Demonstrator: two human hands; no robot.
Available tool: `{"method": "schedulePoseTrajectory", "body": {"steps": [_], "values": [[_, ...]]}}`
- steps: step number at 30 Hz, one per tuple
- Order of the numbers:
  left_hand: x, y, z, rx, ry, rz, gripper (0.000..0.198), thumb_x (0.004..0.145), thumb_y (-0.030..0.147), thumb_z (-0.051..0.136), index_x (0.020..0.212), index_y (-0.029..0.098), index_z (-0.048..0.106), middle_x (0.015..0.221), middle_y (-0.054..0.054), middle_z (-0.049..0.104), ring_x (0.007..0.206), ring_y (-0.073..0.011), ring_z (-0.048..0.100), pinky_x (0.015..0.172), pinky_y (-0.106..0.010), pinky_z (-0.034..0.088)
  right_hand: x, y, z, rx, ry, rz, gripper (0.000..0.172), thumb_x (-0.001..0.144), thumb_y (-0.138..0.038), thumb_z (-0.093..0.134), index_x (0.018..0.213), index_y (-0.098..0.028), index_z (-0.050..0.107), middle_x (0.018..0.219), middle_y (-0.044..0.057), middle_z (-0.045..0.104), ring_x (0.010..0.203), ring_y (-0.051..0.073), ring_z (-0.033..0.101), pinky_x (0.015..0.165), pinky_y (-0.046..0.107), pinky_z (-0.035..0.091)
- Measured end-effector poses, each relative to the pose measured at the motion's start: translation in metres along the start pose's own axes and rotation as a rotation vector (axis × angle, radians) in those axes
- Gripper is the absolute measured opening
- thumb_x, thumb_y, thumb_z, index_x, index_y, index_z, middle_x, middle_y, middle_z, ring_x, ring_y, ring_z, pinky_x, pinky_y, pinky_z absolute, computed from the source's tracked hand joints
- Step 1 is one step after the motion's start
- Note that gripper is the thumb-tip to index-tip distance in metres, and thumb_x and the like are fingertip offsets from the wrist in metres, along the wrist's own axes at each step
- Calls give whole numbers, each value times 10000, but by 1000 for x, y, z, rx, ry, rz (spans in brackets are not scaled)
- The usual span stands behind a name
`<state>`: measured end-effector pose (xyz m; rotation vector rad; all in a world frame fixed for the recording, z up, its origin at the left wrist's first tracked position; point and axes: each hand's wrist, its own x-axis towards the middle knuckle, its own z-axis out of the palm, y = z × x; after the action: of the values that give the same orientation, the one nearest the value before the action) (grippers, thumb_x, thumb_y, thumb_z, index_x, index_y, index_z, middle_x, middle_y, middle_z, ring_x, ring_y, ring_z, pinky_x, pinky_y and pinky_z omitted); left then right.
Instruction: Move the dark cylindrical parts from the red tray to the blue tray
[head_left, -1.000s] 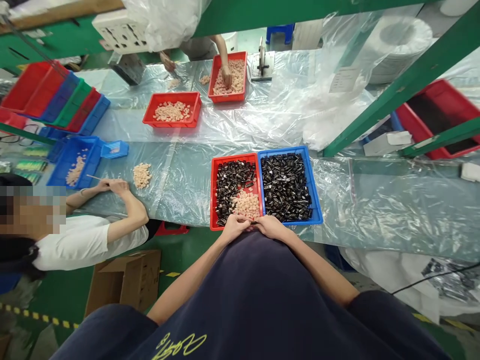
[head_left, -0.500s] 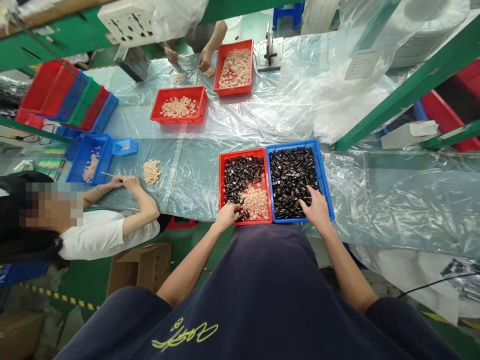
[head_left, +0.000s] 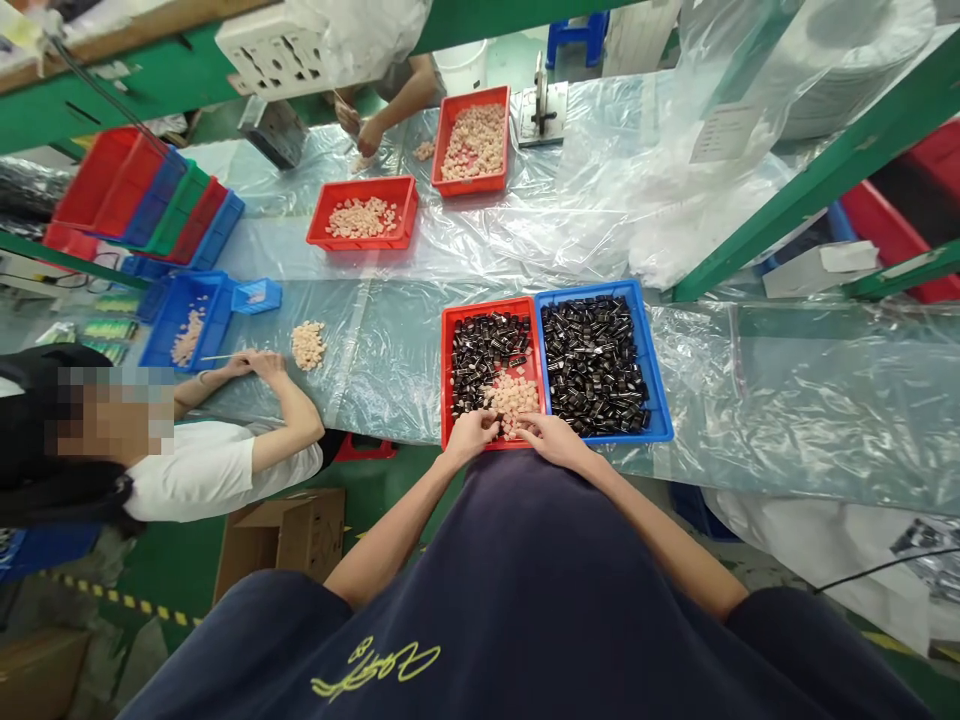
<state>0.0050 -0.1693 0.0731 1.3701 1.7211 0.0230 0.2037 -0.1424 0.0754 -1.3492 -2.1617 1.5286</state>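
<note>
My left hand (head_left: pixel 472 433) and my right hand (head_left: pixel 546 436) meet over the near end of a red tray (head_left: pixel 446 372). Both have their fingers curled together as in a pinch. What they hold is too small to make out. The red tray carries small black parts (head_left: pixel 484 345) and a heap of pale pink pieces (head_left: pixel 511 393) just ahead of my fingers. Beside it on the right stands a blue tray (head_left: pixel 652 375) full of the same black parts.
A seated person in a white shirt (head_left: pixel 202 470) works at the left beside a pink pile (head_left: pixel 308 344) and blue bins (head_left: pixel 184 320). Across the plastic-covered table (head_left: pixel 787 400), another person's hands (head_left: pixel 367 135) work near two red trays (head_left: pixel 362 212) of pink pieces. Green frame posts (head_left: pixel 810 170) slant at right.
My right hand has come back from the blue tray to the near end of the red tray, beside my left hand. The person opposite has shifted their hands left.
</note>
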Motion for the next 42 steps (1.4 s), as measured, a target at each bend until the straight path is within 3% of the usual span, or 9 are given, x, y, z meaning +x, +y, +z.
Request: {"method": "schedulePoseTrajectory", "body": {"steps": [3,6,9,13,20,24,29,36,42], "values": [[-10,16,7,-120,9,154,295,971,283,473,1138,129,661,1020,-73,722,895,-179,683,809,-290,541,5,-3,3,5,-72,15,353,973,-375,462,1182,-169,659,988,73,747,892,197,688,790,256,488],[-16,28,13,-164,41,235,294,926,276,494,1059,142,720,953,-53,747,833,-176,681,761,-243,514,7,-4,2,-28,-100,28,358,1013,-312,366,1155,-164,660,1091,86,724,987,189,666,850,257,470],[-20,33,15,-141,97,234,235,870,255,554,947,169,759,819,-40,747,745,-181,658,741,-256,489,5,-3,0,-103,-122,45,348,1016,-273,357,1111,-146,667,1127,119,708,1027,209,653,893,275,445],[-26,33,14,-135,163,211,268,869,245,555,1051,190,744,887,-68,754,794,-202,661,788,-278,485,-2,0,3,-195,-183,63,357,1010,-319,376,1119,-124,654,1108,166,704,1016,265,658,877,315,439],[-36,28,15,-221,45,321,238,850,231,571,995,202,757,977,-45,758,850,-174,675,799,-245,498,-7,3,8,-195,-302,53,305,939,-264,442,1058,-141,695,1013,115,733,898,219,673,739,250,443],[-37,27,15,-252,-2,320,251,806,199,565,964,162,757,800,-34,750,694,-147,662,667,-216,491,-3,2,5,-180,-329,50,241,864,-256,517,924,-143,723,865,68,737,775,189,665,620,221,405],[-28,29,13,-275,-72,324,260,728,174,590,918,135,763,675,-13,713,595,-125,619,582,-200,449,-6,0,3,-181,-311,68,236,843,-290,544,861,-144,728,777,49,722,717,176,649,559,210,367],[-11,38,24,-405,-80,271,141,697,165,577,653,116,701,622,3,656,587,-107,569,575,-202,434,-13,-1,-4,-272,-252,153,272,842,-350,559,826,-150,743,817,107,741,772,227,681,637,249,421],[4,42,34,-445,-2,167,146,837,250,669,807,107,674,714,5,644,610,-109,587,573,-237,488,-3,-3,-8,-392,-136,259,349,885,-384,515,971,-138,747,969,191,737,922,289,694,743,297,461]]}}
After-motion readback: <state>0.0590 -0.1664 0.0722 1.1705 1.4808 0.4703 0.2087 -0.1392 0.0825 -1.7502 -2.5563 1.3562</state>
